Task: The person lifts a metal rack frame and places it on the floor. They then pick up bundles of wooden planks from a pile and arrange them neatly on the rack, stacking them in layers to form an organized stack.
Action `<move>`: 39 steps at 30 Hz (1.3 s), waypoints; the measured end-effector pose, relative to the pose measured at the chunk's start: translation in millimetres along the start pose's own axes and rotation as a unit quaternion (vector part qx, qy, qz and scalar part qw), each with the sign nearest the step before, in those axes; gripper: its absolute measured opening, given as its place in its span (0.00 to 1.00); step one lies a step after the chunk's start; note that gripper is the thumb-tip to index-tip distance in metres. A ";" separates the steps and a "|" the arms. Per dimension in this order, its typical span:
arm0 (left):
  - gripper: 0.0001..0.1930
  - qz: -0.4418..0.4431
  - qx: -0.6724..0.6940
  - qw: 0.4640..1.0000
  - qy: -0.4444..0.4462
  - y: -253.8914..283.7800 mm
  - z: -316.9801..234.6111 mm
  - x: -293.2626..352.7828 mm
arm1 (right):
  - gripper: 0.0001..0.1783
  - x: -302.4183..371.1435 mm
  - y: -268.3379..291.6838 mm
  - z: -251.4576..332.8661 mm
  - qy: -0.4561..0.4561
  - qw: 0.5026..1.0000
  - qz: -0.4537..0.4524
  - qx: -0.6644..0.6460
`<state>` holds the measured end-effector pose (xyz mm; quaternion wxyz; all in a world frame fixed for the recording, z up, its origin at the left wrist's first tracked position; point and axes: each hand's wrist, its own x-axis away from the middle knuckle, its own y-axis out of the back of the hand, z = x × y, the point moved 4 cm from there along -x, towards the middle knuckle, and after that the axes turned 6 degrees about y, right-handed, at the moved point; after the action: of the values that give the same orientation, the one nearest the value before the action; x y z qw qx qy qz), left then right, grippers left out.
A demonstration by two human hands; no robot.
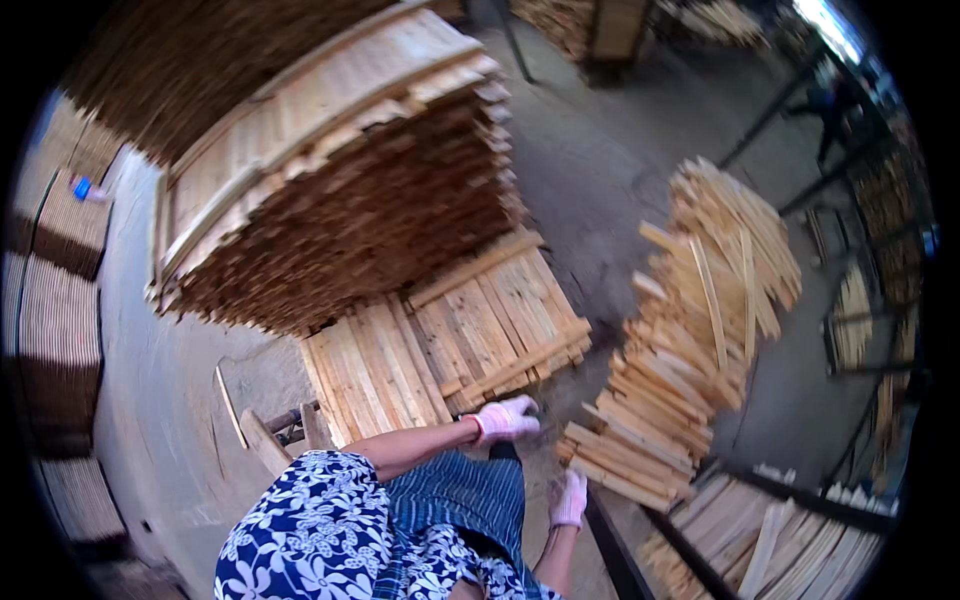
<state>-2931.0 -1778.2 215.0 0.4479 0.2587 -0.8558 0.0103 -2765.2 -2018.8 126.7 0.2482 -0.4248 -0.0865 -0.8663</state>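
My left hand, in a white and pink work glove, reaches out past the near edge of a low stack of wooden boards. Its fingers are extended and nothing shows in them. Lower and to the right is my right hand, gloved alike, with its fingers apart and no object visible in it. The nearest thing to it is a heap of loose wooden slats, just beyond its fingertips. On the board stack, a crosswise batten lies along the near right side.
Behind the low stack rises a tall pile of boards. A dark metal bar stands beside my right hand, with more slats in a frame at lower right. Bundled wood lines the far left. A person is at the far right.
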 end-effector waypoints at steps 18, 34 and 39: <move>0.36 0.077 -0.186 0.979 0.037 -109.6 -13.1 -344.3 | 0.39 -236.6 161.0 -79.5 0.034 0.891 -0.438 0.114; 0.27 0.068 -0.144 0.982 -0.105 -275.2 65.1 -450.7 | 0.50 -296.6 223.5 -92.3 -0.051 0.882 -0.333 -0.329; 0.22 0.185 0.007 0.979 0.085 -265.0 20.1 -359.4 | 0.50 -285.0 191.0 -85.2 0.036 0.873 -0.237 -0.424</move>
<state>-2659.5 -1856.9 -131.2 0.5079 0.0969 -0.8473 0.1211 -2581.0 -2112.5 -160.0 -0.1658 -0.4245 0.2003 -0.8673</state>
